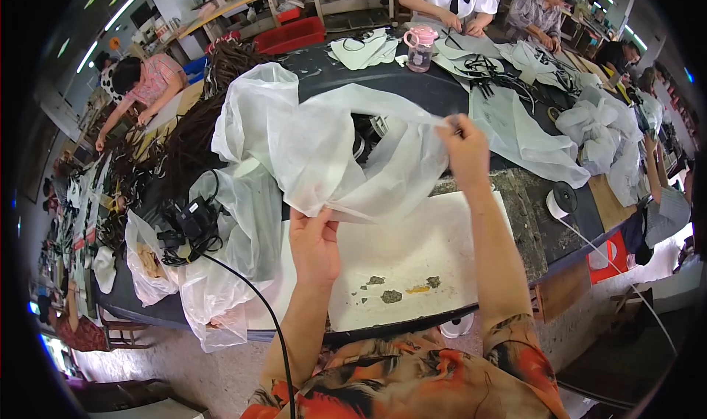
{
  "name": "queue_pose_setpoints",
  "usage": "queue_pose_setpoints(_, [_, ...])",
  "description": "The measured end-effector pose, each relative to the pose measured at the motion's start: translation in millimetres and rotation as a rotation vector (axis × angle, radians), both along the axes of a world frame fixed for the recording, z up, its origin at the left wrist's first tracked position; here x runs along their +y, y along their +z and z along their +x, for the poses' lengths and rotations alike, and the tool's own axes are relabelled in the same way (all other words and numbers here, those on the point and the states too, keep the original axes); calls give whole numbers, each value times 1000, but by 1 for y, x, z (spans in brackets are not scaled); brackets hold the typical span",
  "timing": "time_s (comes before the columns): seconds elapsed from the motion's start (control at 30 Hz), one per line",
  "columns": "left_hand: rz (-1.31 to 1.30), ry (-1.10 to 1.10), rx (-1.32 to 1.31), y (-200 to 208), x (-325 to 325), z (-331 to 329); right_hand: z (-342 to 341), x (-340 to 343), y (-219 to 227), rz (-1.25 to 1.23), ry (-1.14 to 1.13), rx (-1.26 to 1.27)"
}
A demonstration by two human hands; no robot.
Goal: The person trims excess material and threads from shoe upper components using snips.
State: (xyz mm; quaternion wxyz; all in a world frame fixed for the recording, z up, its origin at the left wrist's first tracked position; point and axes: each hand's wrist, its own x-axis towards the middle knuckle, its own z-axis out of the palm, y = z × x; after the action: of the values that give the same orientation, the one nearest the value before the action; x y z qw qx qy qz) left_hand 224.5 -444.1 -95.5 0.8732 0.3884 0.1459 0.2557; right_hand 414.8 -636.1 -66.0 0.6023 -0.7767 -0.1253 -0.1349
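Note:
A large translucent white plastic bag is spread between my two hands, its mouth partly open. My left hand pinches the bag's near edge between thumb and fingers. My right hand is closed on its far right edge, raised a little above the table; a small dark spot shows by those fingers, too unclear to name. Through the bag's opening some black strap-like pieces show, but I cannot tell whether they lie inside or behind it. Under my hands lies a white board with worn, dark patches.
Left of the bag sit a black power adapter with cable and other plastic bags. Dark brown strips are heaped behind them. A pink-lidded bottle, a red tray and a spool stand around. Several people work nearby.

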Motion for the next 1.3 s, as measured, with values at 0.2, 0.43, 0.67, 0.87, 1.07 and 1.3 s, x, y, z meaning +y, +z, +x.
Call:
queue_pose_setpoints(0.2, [2, 39, -41, 7, 9, -1, -8, -34, 44, 126, 105, 17])
queue_pose_setpoints(0.43, [25, 13, 30, 1, 4, -6, -32, -48, 45, 161, 30, 91])
queue_pose_setpoints(0.67, [60, -31, 80, -10, -14, -15, -92, -5, 72, -180, 1195, 90])
queue_pose_setpoints(0.87, [196, -59, -50, -12, -5, -19, -13, 54, -19, -545, 480, -314])
queue_pose_setpoints(1.07, [269, 54, -100, 0, -4, -20, 37, 89, -9, -836, 296, -124])
queue_pose_setpoints(1.3, [351, 102, -106, -9, -8, -17, 79, 131, -58, -242, 702, 448])
